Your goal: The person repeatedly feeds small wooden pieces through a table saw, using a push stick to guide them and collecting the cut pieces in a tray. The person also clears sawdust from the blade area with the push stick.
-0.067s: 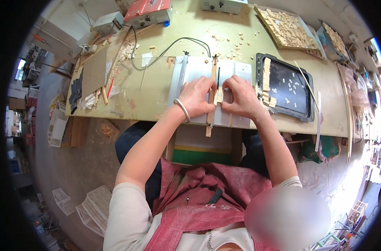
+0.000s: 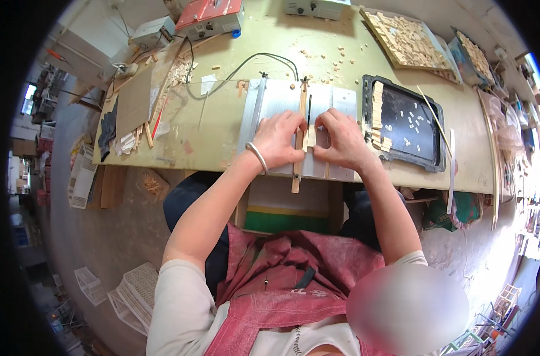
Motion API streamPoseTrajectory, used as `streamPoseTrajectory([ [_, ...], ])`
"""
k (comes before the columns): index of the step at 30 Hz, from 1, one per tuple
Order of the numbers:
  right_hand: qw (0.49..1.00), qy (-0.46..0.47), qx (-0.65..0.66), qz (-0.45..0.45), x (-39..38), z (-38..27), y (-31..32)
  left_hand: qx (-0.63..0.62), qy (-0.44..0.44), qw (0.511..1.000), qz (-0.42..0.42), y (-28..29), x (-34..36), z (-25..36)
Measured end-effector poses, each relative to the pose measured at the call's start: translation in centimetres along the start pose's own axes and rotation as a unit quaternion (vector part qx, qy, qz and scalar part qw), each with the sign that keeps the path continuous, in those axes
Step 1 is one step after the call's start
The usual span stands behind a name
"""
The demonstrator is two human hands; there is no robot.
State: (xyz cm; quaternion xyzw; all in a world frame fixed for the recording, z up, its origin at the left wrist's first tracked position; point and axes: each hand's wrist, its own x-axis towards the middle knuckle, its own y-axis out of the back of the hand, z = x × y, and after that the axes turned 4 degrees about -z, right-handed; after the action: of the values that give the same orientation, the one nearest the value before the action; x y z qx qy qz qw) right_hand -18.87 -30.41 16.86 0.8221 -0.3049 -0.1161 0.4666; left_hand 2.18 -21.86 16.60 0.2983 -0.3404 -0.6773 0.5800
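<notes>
A silver metal plate (image 2: 279,98) lies on the bench in front of me, with a narrow dark slot (image 2: 309,107) near its middle. A long wooden strip (image 2: 303,95) runs along the plate beside the slot and sticks out past the front edge. My left hand (image 2: 276,139), a pale bangle at its wrist, curls over this strip, thumb and fingers bent round a small pale wooden block (image 2: 311,138). From the other side my right hand (image 2: 346,139) holds the block's right edge with bent thumb and forefinger. Fingers partly hide the block.
Right of the plate is a black tray (image 2: 409,157) with small wooden blocks along its left side and pale bits inside. A board heaped with wooden pieces (image 2: 409,38) stands at the back right. A black cable (image 2: 246,61) loops behind the plate; a red-topped box (image 2: 210,18) stands farther back.
</notes>
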Motion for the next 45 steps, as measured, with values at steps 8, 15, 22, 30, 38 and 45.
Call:
streamPoseTrajectory([
  [8,1.0,0.002,0.005,0.018,-2.0,-0.8,-0.7,-0.109,-0.005,0.99,-0.087,1.1,-2.1,0.0],
  [15,1.0,0.004,0.005,0.0,-2.5,-0.9,-0.4,-0.108,-0.031,0.991,-0.075,0.9,-2.0,-0.4],
  [22,1.0,-0.003,0.021,0.011,-2.8,-1.0,-0.3,-0.111,-0.02,0.993,-0.032,0.0,-2.2,-0.2],
  [30,0.998,0.034,0.055,0.014,-5.8,-2.0,1.0,-0.111,0.0,0.994,-0.008,-0.3,-3.2,1.0],
  [38,0.992,0.068,0.085,-0.057,-7.3,-2.5,-1.2,-0.117,-0.116,0.986,-0.022,-1.1,-3.6,-0.1],
  [45,0.998,-0.017,0.039,0.045,-4.6,-2.3,-0.4,-0.164,0.042,0.985,0.025,-0.5,-3.2,0.9],
])
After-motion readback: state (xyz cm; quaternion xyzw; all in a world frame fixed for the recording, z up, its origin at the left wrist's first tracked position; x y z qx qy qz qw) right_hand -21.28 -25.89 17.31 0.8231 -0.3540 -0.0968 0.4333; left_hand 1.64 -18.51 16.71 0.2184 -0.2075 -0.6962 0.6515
